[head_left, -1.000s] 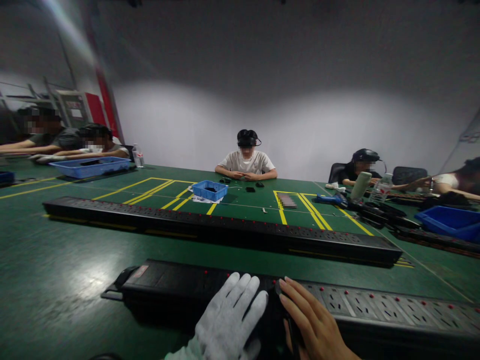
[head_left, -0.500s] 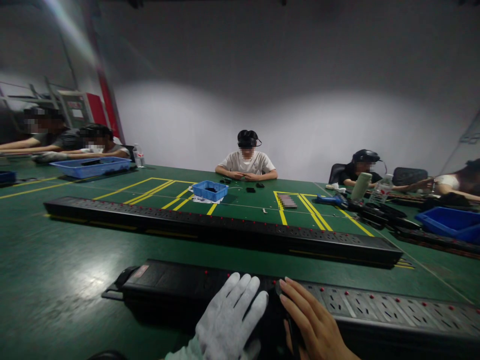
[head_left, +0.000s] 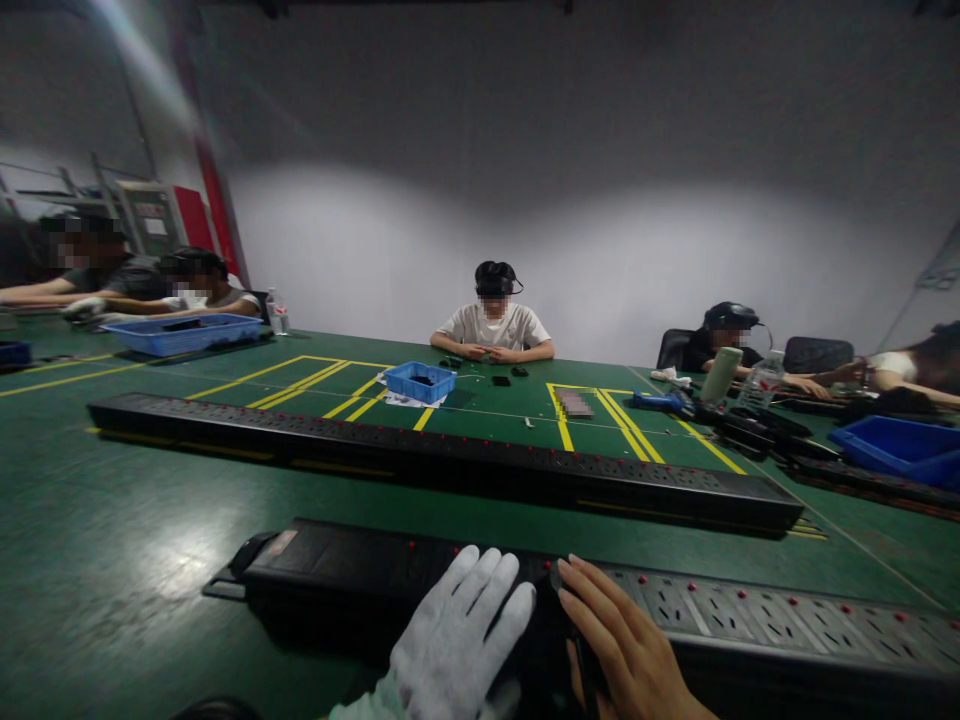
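A long black power strip (head_left: 345, 560) with red dots and rows of sockets lies nearest me, running off to the right. My left hand (head_left: 469, 630), in a white glove, rests on it with fingers stretched out over its top. Bare, my right hand (head_left: 626, 635) is just right of the glove, its fingers bent together over the strip. Something dark and narrow (head_left: 588, 655) shows between its fingers and thumb; I cannot make out what it is. The strip's near side between my hands is in deep shadow.
A second long black power strip (head_left: 442, 455) lies across the green table (head_left: 180, 520) beyond. Past it are a small blue bin (head_left: 420, 383), a blue tool (head_left: 664, 401), a green bottle (head_left: 722, 374) and larger blue trays (head_left: 900, 448). Several people sit around the table.
My hands and the near strip have hardly moved. At the far left and right, co-workers' hands have shifted slightly.
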